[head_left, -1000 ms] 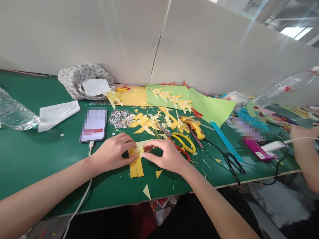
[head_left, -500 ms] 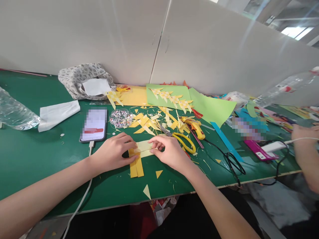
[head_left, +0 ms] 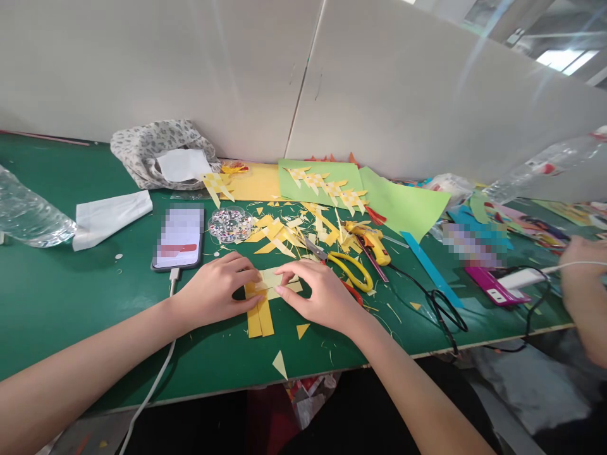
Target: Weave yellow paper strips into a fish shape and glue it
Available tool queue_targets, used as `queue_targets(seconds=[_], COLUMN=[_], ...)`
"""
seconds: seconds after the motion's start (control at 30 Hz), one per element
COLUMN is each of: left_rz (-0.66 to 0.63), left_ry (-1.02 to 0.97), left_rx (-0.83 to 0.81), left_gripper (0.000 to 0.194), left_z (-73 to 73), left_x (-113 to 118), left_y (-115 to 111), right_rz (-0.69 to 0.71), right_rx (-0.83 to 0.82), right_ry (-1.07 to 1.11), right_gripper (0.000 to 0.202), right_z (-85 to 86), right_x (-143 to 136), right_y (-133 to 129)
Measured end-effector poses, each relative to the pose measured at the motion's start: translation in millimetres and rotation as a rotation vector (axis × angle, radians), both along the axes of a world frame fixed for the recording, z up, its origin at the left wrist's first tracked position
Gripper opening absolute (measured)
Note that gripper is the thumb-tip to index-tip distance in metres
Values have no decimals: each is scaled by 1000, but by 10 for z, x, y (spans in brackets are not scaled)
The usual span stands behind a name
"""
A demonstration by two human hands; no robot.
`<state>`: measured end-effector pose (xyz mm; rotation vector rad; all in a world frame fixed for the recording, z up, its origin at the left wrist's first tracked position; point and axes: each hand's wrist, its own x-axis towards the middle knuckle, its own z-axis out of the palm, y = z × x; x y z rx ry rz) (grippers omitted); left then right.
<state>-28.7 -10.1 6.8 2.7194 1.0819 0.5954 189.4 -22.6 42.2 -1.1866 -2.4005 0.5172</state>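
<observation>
Yellow paper strips [head_left: 260, 320] and pale cream paper strips [head_left: 287, 290] cross one another flat on the green table, the yellow ones pointing toward me and the cream ones to the right. My left hand [head_left: 219, 285] is closed on the left side of the crossing, fingertips and thumb pressed on the paper. From the right, my right hand [head_left: 323, 296] pinches at the cream strips, its thumb and forefinger tips close together near the crossing. Behind it lie scissors [head_left: 351, 270] with yellow handles. The fingers hide part of the crossing.
A phone [head_left: 178, 239] on a cable lies left, beside a round bead case [head_left: 231, 225]. Yellow scraps [head_left: 275, 232], folded paper fish [head_left: 327, 188] and a yellow glue gun [head_left: 374, 243] lie behind. At right are a pink power strip [head_left: 493, 287] and another person's arm [head_left: 583, 291].
My right hand has slid left along the cream strips toward the crossing, uncovering their right ends. My left hand has stayed in place.
</observation>
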Motion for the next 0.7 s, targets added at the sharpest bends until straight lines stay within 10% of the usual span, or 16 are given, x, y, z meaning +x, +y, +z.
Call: queue_targets(seconds=[0.7], left_rz=[-7], left_ry=[-21], left_rx=[31], left_gripper=[25], left_z=[2], left_x=[-5], left_y=[1], right_rz=[-91], right_rx=[-20], right_ry=[-105], right_gripper=[6], right_z=[-94], right_x=[22], right_y=[63])
